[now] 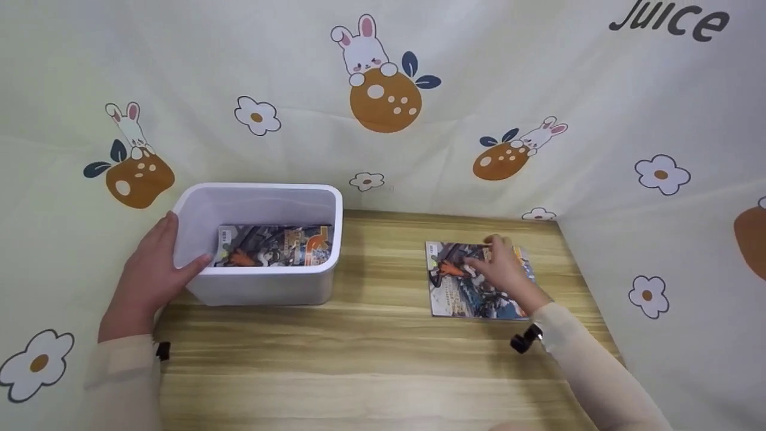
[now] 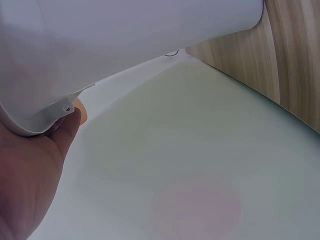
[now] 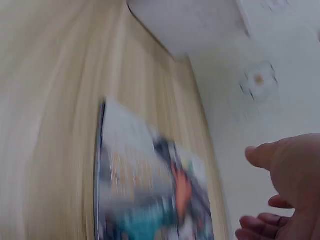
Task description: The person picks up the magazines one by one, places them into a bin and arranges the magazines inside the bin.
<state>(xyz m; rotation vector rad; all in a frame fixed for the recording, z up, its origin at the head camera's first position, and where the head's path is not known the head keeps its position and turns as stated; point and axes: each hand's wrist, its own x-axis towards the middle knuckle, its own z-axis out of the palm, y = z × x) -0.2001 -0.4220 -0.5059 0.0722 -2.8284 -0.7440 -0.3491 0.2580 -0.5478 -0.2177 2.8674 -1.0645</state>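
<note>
A white plastic bin [image 1: 263, 290] stands on the left of the table, with a colourful magazine [image 1: 275, 245] lying inside. My left hand [image 1: 146, 269] grips the bin's left side, its thumb over the rim; in the left wrist view the fingers [image 2: 67, 132] curl about the rim's edge. To the right, another magazine [image 1: 452, 296] with a similar cover lies flat on the wood. Just over it hovers my right hand [image 1: 505, 269], fingers loosely bent and nothing held. The right wrist view, blurred, has that hand [image 3: 295, 185] apart from the cover.
The wood-grain table [image 1: 359, 359] is bounded behind and at the sides by a pale curtain [image 1: 287, 155] printed with rabbits, oranges and flowers. A stretch of tabletop separates the bin from the magazine on the right. Both wrists wear small black devices [image 1: 525, 339].
</note>
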